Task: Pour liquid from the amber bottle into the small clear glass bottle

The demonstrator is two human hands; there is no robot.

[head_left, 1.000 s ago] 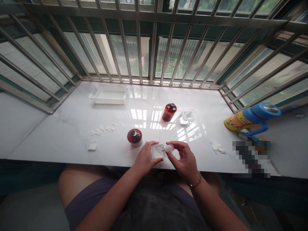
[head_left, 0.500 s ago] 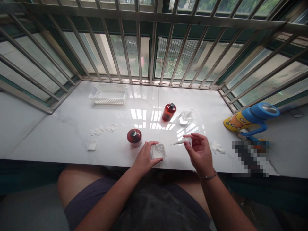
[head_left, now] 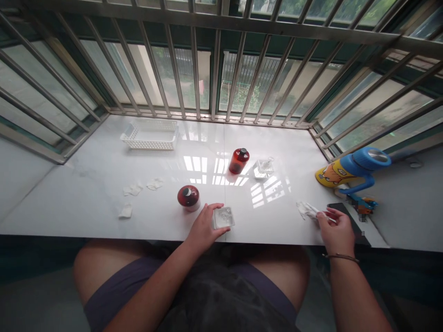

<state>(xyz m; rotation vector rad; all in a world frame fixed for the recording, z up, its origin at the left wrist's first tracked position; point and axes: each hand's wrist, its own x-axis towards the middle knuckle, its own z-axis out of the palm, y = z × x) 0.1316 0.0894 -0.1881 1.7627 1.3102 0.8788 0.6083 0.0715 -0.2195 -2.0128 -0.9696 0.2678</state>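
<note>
1. The clear square bottle [head_left: 223, 217] stands close to the near edge of the white worktop [head_left: 104, 207], with bare surface on both sides of it.
2. Just left of the bottle, the left hand [head_left: 203, 228] curls its fingers [head_left: 212, 209] around its side, touching it.
3. Just right of the bottle the worktop is open up to a crumpled tissue [head_left: 305, 209].
4. Well right of the bottle, the right hand [head_left: 335, 230] pinches what looks like a small dropper [head_left: 320, 214], its tip on the tissue.
</note>
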